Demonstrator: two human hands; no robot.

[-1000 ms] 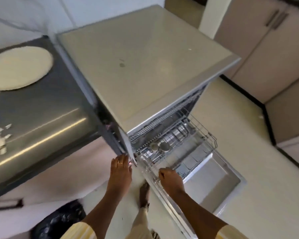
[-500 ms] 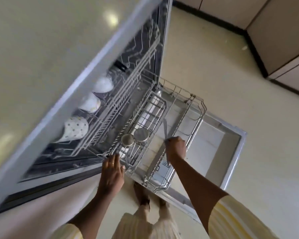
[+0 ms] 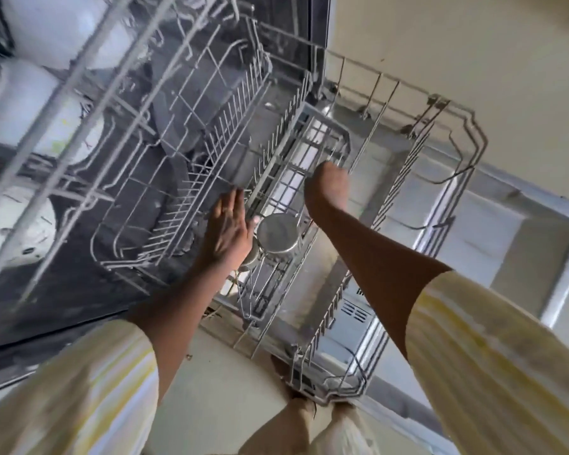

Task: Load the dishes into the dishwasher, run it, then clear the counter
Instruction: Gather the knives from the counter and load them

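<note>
Hovering over rack (image 3: 466, 117), cream floor (image 3: 457, 44) below: left hand (image 3: 229, 231) fingers (image 3: 235, 200) straight; right hand (image 3: 326, 188) fingers hidden.

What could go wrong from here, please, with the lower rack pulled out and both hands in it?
1. The left hand lies right beside the steel cup; a careless move could tip it in the lower rack.
2. The open door sits low over the floor, so a step could catch it.
3. The upper rack looks close to the head camera; rising quickly might bump it.
</note>
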